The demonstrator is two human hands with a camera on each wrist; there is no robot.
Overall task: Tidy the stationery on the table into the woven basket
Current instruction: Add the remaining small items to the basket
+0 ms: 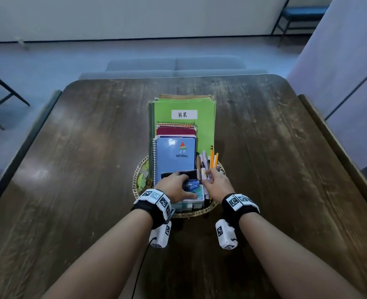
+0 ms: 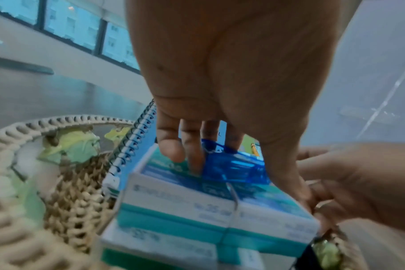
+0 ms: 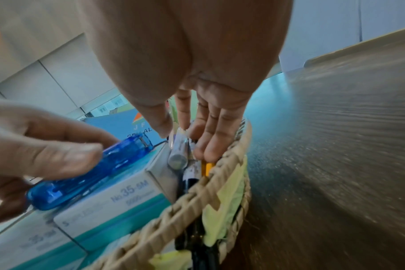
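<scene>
The round woven basket (image 1: 139, 169) (image 2: 58, 118) (image 3: 192, 188) stands mid-table. Leaning in it are green folders (image 1: 184, 104), a red notebook and a blue spiral notebook (image 1: 175, 156). White-and-teal staple boxes (image 1: 194, 200) (image 2: 185, 197) (image 3: 118, 201) fill its front. On them lies a clear blue stapler (image 1: 191, 184) (image 2: 234, 168) (image 3: 92, 173), and my left hand (image 1: 175, 186) (image 3: 46, 146) grips it between fingers and thumb. My right hand (image 1: 216, 182) (image 3: 208, 127) rests straight fingers on the markers (image 1: 204, 167) (image 3: 178, 157) and yellow pencils (image 1: 213, 158) along the basket's right side.
The dark wooden table (image 1: 70, 169) spreads bare all round the basket. A black pouch-like item (image 1: 191, 174) lies in front of the blue notebook. Pale green leaf trim (image 2: 81, 146) lines the basket's inside. Grey seating (image 1: 174, 65) sits past the far edge.
</scene>
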